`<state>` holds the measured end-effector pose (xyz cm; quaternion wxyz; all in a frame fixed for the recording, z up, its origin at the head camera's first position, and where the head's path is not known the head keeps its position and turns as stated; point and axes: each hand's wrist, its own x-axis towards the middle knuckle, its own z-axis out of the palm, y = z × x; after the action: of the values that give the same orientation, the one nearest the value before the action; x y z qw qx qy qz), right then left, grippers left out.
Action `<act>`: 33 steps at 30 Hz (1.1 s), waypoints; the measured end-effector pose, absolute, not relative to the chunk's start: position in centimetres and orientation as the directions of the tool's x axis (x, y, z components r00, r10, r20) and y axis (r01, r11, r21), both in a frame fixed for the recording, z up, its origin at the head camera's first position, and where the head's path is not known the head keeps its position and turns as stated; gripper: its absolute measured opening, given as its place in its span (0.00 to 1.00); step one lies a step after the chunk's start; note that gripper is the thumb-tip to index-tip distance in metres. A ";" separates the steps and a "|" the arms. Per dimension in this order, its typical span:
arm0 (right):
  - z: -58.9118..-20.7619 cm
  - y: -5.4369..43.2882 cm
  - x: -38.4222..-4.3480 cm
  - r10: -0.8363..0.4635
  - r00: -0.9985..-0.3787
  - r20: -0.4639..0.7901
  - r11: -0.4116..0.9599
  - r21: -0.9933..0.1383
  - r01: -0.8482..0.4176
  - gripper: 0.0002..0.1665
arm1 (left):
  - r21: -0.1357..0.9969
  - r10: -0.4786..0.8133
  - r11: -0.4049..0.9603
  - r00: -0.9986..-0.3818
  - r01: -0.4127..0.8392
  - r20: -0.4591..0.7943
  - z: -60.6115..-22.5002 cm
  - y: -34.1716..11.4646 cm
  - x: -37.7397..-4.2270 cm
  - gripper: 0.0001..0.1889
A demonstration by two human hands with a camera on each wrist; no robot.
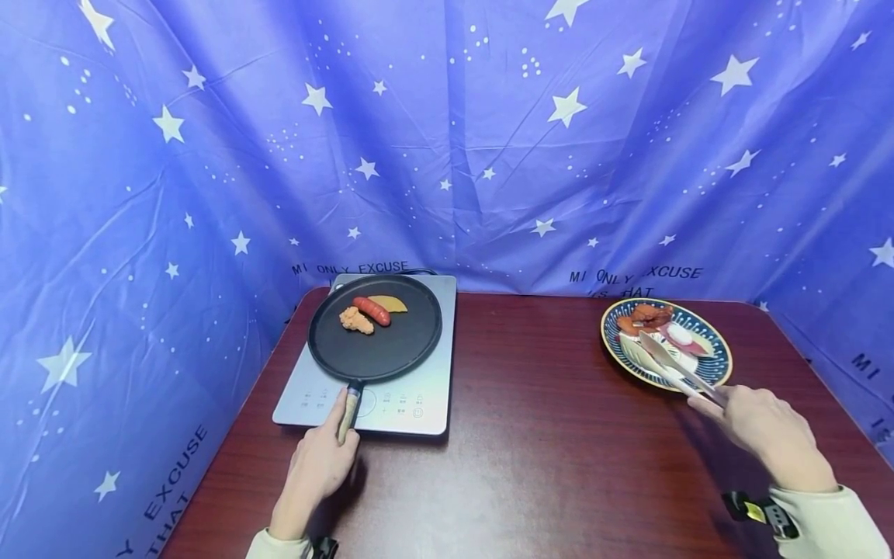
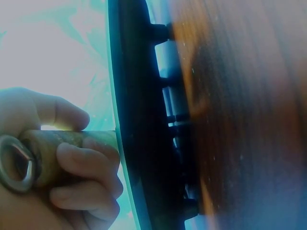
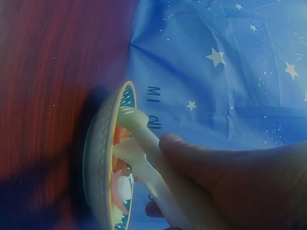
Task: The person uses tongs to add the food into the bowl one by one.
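Some curtain lettering (image 1: 362, 268) reads "ONLY EXCUSE"; left hand (image 1: 320, 460) grips pan handle (image 1: 348, 414), right hand (image 1: 763, 428) holds tongs (image 1: 668, 359).

Well apart, left hand (image 1: 324, 460) and right hand (image 1: 768, 430) reach forward, gripping.

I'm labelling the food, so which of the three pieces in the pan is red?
The sausage, lying between the other two; the lumpy piece is pale orange, the half-round slice yellowish.

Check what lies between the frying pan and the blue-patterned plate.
In the head view: a sliver of induction cooktop beside the frying pan, then bare wood-grain tabletop up to the blue-patterned plate.
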<state>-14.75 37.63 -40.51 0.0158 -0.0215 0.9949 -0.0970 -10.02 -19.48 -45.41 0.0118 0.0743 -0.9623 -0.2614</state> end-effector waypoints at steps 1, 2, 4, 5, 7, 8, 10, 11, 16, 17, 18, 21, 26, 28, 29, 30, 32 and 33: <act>-40.6 37.7 -14.8 -0.049 -0.999 -0.017 0.981 -0.189 -0.044 0.30 | 0.504 -0.150 0.853 -0.989 -0.138 -0.017 -45.4 -19.5 -10.0 0.37; -40.7 37.7 -14.8 -0.052 -0.999 -0.009 0.982 -0.182 -0.050 0.29 | 0.503 -0.150 0.853 -0.989 -0.139 -0.018 -45.4 -19.5 -10.0 0.37; -41.0 37.8 -14.8 -0.066 -0.998 0.005 0.984 -0.168 -0.066 0.28 | 0.502 -0.149 0.853 -0.989 -0.138 -0.019 -45.4 -19.5 -10.0 0.37; -41.1 37.8 -14.8 -0.074 -0.997 0.009 0.985 -0.158 -0.074 0.29 | 0.502 -0.149 0.854 -0.989 -0.138 -0.018 -45.4 -19.5 -10.0 0.37; -41.3 37.9 -14.9 -0.081 -0.997 0.011 0.985 -0.155 -0.082 0.31 | 0.499 -0.150 0.856 -0.989 -0.139 -0.018 -45.4 -19.5 -10.0 0.37; -41.4 37.9 -14.9 -0.084 -0.996 0.009 0.984 -0.157 -0.085 0.32 | 0.497 -0.149 0.857 -0.989 -0.137 -0.017 -45.4 -19.5 -10.0 0.37; -41.6 38.1 -15.0 -0.092 -0.996 0.011 0.982 -0.167 -0.093 0.32 | 0.496 -0.147 0.858 -0.989 -0.135 -0.014 -45.4 -19.6 -10.1 0.37; -41.8 38.2 -15.1 -0.097 -0.995 0.010 0.980 -0.174 -0.097 0.33 | 0.497 -0.146 0.858 -0.989 -0.134 -0.013 -45.4 -19.6 -10.1 0.37; -42.7 38.8 -15.2 -0.086 -0.995 -0.045 0.958 -0.277 -0.070 0.36 | 0.500 -0.149 0.855 -0.989 -0.139 -0.021 -45.3 -19.5 -10.1 0.37; -42.9 38.8 -15.2 -0.070 -0.995 -0.067 0.947 -0.319 -0.046 0.36 | 0.501 -0.150 0.854 -0.988 -0.142 -0.024 -45.3 -19.5 -10.1 0.37; -43.1 38.8 -15.2 -0.053 -0.995 -0.087 0.932 -0.361 -0.019 0.36 | 0.501 -0.150 0.854 -0.988 -0.143 -0.025 -45.3 -19.5 -10.0 0.37; -43.8 38.9 -15.1 0.001 -0.992 -0.126 0.881 -0.469 0.060 0.36 | 0.502 -0.149 0.853 -0.989 -0.141 -0.024 -45.2 -19.5 -10.1 0.37; -44.4 39.3 -15.2 0.039 -0.986 -0.161 0.846 -0.520 0.118 0.35 | 0.501 -0.149 0.854 -0.989 -0.140 -0.023 -45.3 -19.5 -10.1 0.37; -44.5 39.4 -15.3 0.042 -0.984 -0.174 0.842 -0.524 0.128 0.35 | 0.501 -0.149 0.854 -0.988 -0.141 -0.024 -45.3 -19.5 -10.0 0.37; -44.6 39.5 -15.4 0.045 -0.982 -0.182 0.842 -0.523 0.135 0.35 | 0.501 -0.150 0.854 -0.988 -0.141 -0.024 -45.3 -19.5 -10.0 0.37; -44.6 39.6 -15.4 0.046 -0.981 -0.190 0.840 -0.525 0.141 0.36 | 0.502 -0.150 0.853 -0.988 -0.142 -0.025 -45.3 -19.5 -10.0 0.37; -44.7 39.7 -15.5 0.043 -0.978 -0.202 0.836 -0.529 0.146 0.36 | 0.503 -0.153 0.852 -0.988 -0.146 -0.027 -45.3 -19.5 -10.0 0.37; -44.7 39.8 -15.5 0.043 -0.977 -0.208 0.833 -0.532 0.150 0.37 | 0.503 -0.154 0.852 -0.988 -0.148 -0.029 -45.3 -19.5 -10.0 0.37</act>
<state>-15.52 39.77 -44.72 0.0941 0.0508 0.9528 -0.2842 -10.01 -19.48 -45.27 0.0064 0.0785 -0.9621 -0.2609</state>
